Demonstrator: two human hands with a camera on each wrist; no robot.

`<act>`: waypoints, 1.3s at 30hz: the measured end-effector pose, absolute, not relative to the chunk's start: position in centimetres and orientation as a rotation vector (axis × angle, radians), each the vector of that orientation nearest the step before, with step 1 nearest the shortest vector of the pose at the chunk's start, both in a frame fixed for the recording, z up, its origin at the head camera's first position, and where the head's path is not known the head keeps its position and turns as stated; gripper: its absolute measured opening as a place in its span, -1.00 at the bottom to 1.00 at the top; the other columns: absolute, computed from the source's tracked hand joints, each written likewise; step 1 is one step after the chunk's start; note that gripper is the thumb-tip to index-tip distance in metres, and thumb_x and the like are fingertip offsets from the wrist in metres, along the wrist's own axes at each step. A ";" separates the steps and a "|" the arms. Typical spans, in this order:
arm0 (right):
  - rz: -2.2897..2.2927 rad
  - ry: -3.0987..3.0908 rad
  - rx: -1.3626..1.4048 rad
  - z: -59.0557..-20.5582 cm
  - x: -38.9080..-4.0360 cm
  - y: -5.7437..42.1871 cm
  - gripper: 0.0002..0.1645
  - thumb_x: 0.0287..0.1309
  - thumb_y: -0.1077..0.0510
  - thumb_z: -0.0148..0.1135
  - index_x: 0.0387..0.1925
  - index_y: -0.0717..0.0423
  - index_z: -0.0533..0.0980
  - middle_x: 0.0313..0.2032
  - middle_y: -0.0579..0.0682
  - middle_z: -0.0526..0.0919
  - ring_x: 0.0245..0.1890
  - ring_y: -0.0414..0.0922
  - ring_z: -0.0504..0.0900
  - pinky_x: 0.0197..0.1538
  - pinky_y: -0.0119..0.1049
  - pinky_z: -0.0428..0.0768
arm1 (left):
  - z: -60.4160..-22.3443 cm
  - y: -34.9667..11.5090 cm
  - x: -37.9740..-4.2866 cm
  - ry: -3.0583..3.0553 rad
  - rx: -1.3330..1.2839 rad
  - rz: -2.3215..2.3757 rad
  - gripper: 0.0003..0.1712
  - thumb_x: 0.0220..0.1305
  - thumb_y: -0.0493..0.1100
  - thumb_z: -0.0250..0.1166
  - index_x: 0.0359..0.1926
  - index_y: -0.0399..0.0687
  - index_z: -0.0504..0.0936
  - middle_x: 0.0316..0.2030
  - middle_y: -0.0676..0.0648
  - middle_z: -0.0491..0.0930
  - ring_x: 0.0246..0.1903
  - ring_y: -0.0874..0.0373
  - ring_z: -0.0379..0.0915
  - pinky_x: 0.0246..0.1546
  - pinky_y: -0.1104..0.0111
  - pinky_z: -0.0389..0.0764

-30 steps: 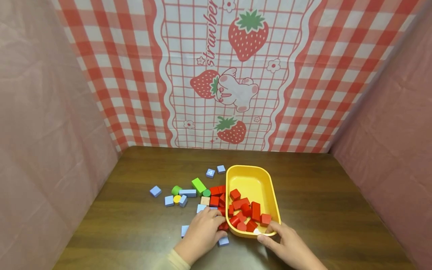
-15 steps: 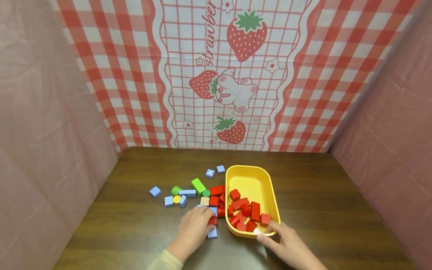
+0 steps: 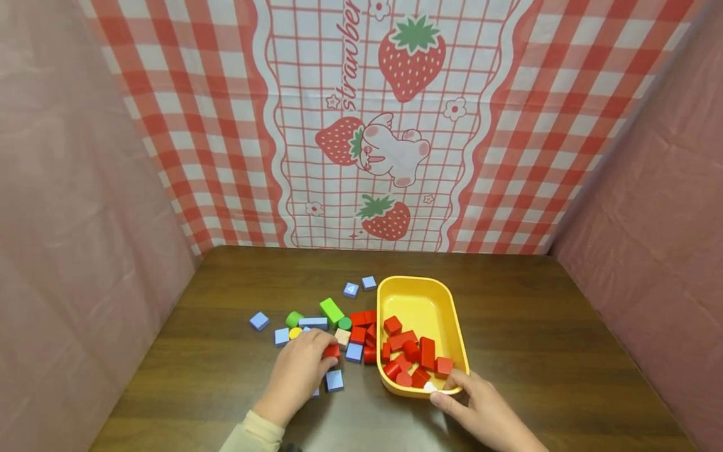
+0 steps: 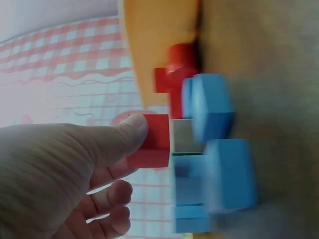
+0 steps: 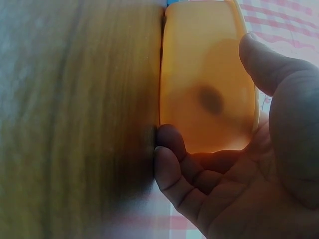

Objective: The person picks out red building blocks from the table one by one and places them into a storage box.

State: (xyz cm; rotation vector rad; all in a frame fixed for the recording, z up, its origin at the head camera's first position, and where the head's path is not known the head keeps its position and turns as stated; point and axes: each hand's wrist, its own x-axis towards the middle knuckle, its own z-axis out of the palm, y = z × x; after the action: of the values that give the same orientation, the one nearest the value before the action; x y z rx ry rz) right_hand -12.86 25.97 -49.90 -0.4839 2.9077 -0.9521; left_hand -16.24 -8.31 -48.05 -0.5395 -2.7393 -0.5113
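- At the near side of a brown table (image 3: 519, 326), a person's right hand (image 3: 479, 405) grips the near right corner of a yellow tray (image 3: 422, 307), fingers and thumb around its wall.
- Left of the tray and outside it, the left hand (image 3: 296, 370) pinches a red block (image 3: 332, 351) between thumb and finger; whether the block is off the table is hard to tell.
- Beside that hand lies a blue block (image 3: 334, 380), unheld.
- Work appears partway along: red pieces (image 3: 427, 355) fill the tray's near half, with no other colour visible among them.
- Left to gather, by the look of it: the pinched block and several loose red ones (image 3: 358, 336) just outside the tray's left wall, mixed near a plain wooden block (image 3: 342, 339).
- Farther off, a green block (image 3: 331, 311) and a numbered blue tile (image 3: 351, 290) lie loose.
- Behind everything hangs a strawberry-print cloth (image 3: 412, 59).
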 end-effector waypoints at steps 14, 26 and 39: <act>-0.989 2.925 -0.486 -50.0 -12.7 25.8 -0.66 0.14 -0.32 0.30 -0.26 -0.21 0.56 -0.31 -0.23 0.55 -0.30 -0.20 0.46 -0.23 -0.20 0.50 | -46.7 -0.2 -15.6 -2.429 -0.957 -0.753 -0.67 0.18 -0.01 0.45 -0.06 0.06 0.64 -0.11 0.14 0.62 -0.08 0.30 0.41 0.00 0.29 0.54; -1.017 2.915 -0.512 -50.0 -12.8 25.8 -0.62 0.15 -0.34 0.27 -0.19 -0.22 0.58 -0.25 -0.27 0.56 -0.25 -0.23 0.47 -0.15 -0.11 0.54 | -48.1 3.3 -16.5 -2.634 -0.982 -0.547 -0.72 0.28 0.13 0.33 -0.12 0.14 0.75 -0.22 0.19 0.59 -0.17 0.27 0.36 -0.07 0.28 0.47; -1.063 2.960 -0.638 -50.3 -12.9 25.9 -0.79 0.15 -0.26 0.32 -0.32 -0.32 0.53 -0.32 -0.36 0.55 -0.31 -0.26 0.47 -0.23 -0.22 0.54 | -48.9 3.7 -16.0 -2.791 -1.152 -0.223 -0.01 0.25 0.61 -0.35 0.34 0.13 0.47 0.12 0.13 0.54 0.10 0.08 0.29 0.13 0.12 0.34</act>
State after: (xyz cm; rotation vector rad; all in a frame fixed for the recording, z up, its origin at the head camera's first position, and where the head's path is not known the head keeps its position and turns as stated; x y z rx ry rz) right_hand -12.88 25.90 -50.34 -0.6376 2.9605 -1.0628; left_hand -15.97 3.67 -48.90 -1.1524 -2.7906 -0.2232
